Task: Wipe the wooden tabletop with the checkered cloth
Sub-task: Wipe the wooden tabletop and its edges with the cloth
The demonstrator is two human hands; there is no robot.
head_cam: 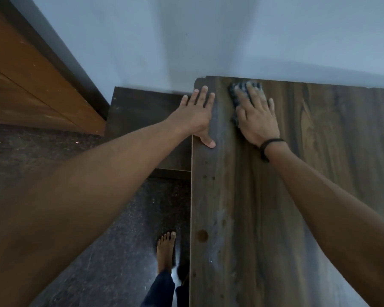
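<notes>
The wooden tabletop (297, 196) fills the right half of the view, its far edge against the wall. A dark checkered cloth (236, 94) lies near the far left corner, mostly hidden under my right hand (256, 116), which presses flat on it with fingers spread; the fingertips look blurred. My left hand (197, 114) rests open over the tabletop's left edge, palm down and thumb on the top surface, holding nothing.
A pale wall (208, 41) runs along the table's far edge. A lower dark shelf (142, 111) sits left of the table. A brown wooden door (31, 85) stands at the left. My bare foot (165, 251) is on the dark speckled floor (98, 251).
</notes>
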